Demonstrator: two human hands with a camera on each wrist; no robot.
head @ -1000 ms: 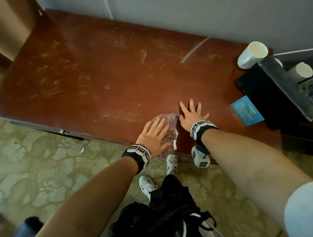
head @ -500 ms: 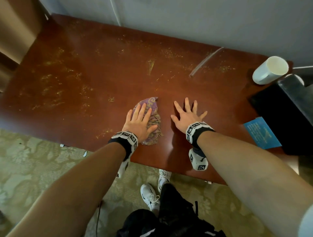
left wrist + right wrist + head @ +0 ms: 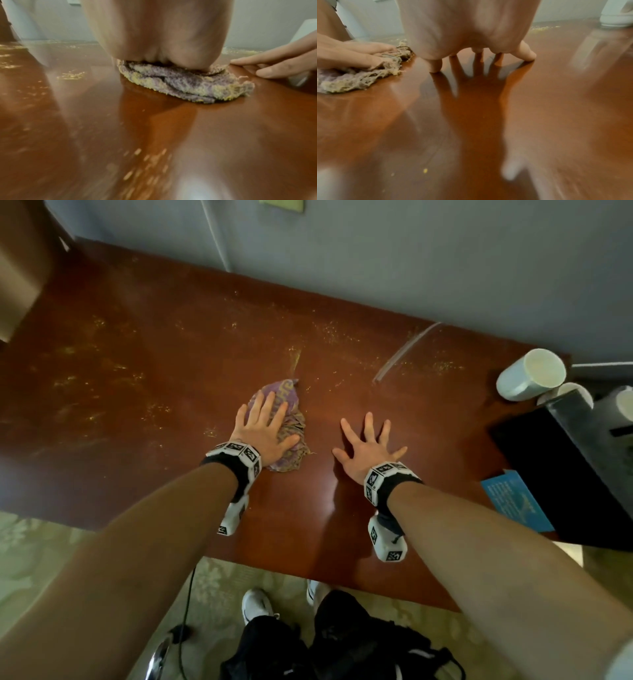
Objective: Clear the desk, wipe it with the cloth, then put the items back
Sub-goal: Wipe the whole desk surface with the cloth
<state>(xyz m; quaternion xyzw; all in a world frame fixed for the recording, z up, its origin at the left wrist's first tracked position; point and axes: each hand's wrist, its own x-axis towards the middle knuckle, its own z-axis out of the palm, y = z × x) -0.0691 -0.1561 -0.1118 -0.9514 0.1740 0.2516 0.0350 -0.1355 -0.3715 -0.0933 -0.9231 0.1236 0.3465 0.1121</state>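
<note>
Cloth (image 3: pixel 287 424): purple-yellow, crumpled, frayed, flat on desk (image 3: pixel 144 392) middle. Desk: glossy red-brown wood, yellowish crumbs scattered across far part.

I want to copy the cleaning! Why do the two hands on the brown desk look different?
The left hand lies flat on the crumpled purple-and-yellow cloth, pressing it down; the right hand rests straight on the bare reddish-brown wooden desk. The left hand's fingers lie close together, while the right hand's fingers are spread wide and it holds nothing. Both hands are open, palm down, and wear black wristbands with white marker blocks.
</note>
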